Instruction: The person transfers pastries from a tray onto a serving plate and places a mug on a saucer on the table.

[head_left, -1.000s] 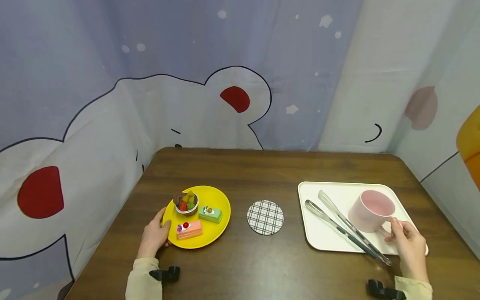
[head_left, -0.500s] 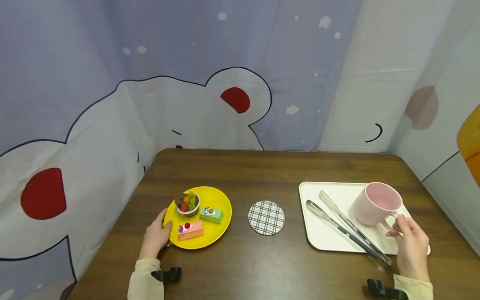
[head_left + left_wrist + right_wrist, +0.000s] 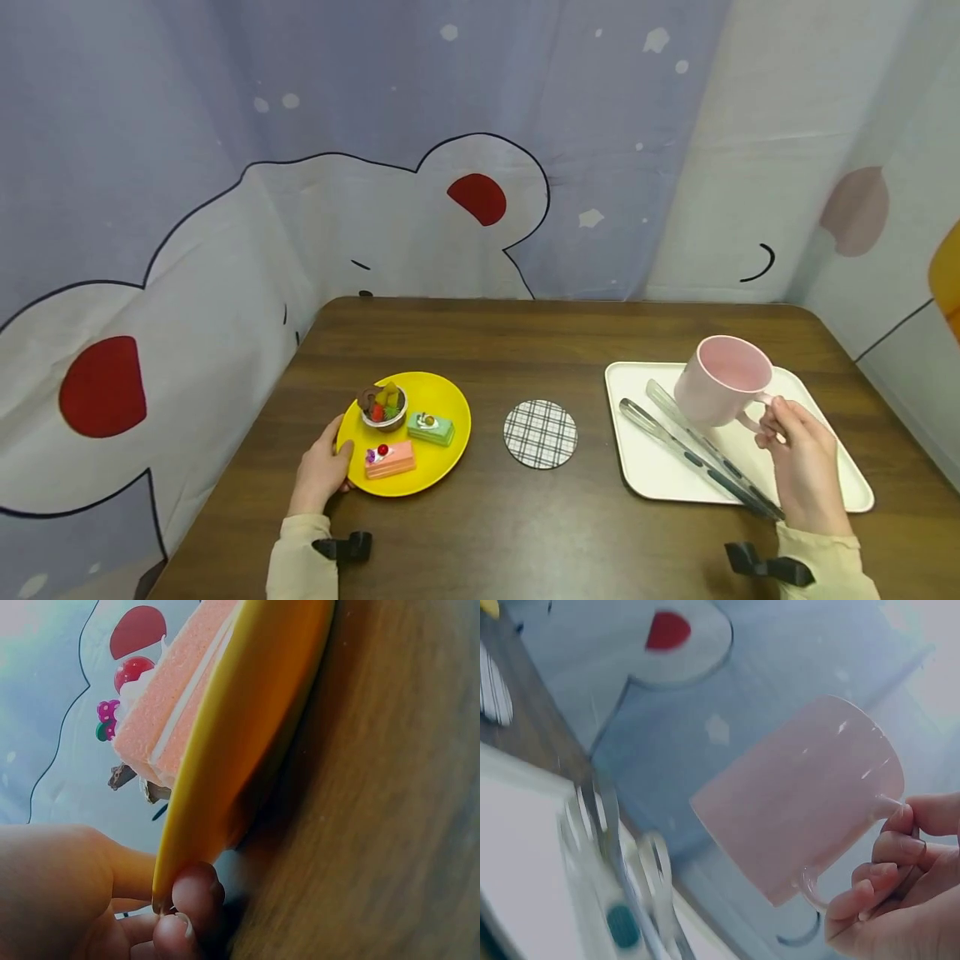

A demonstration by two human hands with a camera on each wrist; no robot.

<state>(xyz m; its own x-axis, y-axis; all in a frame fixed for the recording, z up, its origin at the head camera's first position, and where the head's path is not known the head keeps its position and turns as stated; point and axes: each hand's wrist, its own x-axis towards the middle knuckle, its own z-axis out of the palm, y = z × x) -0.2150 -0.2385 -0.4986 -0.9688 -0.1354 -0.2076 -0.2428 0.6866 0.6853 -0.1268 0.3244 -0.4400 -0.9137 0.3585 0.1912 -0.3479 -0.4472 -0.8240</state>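
Observation:
By its handle, my right hand (image 3: 802,450) holds a pink mug (image 3: 723,379) up over the white tray (image 3: 652,479). The right wrist view shows the fingers curled through the handle of the mug (image 3: 802,802). A pair of metal tongs (image 3: 693,454) lies across the tray, partly hidden behind the hand. On the left, my left hand (image 3: 322,471) grips the edge of a yellow plate (image 3: 435,467), thumb on top and fingertips under the rim. The plate carries a pink cake slice (image 3: 390,460), a green cake slice (image 3: 431,428) and a fruit-topped dessert cup (image 3: 384,408).
A round checked coaster (image 3: 540,434) lies on the wooden table (image 3: 540,525) between plate and tray. Behind the table hangs a printed curtain (image 3: 390,225), which also runs along both sides.
My right hand has lifted the pink mug off the tray and carried it up and to the left. My left hand stays on the plate's edge.

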